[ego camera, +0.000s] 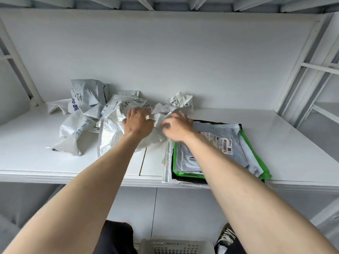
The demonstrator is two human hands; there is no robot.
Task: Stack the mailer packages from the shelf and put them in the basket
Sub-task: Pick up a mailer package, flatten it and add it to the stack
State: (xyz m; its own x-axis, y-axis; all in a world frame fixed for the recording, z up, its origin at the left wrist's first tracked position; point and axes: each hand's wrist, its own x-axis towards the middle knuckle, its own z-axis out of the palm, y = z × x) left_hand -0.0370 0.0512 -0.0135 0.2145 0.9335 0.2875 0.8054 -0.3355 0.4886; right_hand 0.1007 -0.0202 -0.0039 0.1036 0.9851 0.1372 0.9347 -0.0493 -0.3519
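White shelf (275,136), crumpled white mailers (110,129)

crinkled glossy plastic mailers (110,129), matt white shelf (275,136)

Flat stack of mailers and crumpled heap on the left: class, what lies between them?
In the head view, both hands, left hand and right hand, on a white mailer.

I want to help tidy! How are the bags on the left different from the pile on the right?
The crumpled mailers on the left lie scrunched and scattered, while the flat stack on the right lies smoothed, one on another. The crumpled ones look white and grey; the stack shows green and black edges. Both hands, left hand and right hand, work a crumpled one, not the stack. Both sit on the white shelf.
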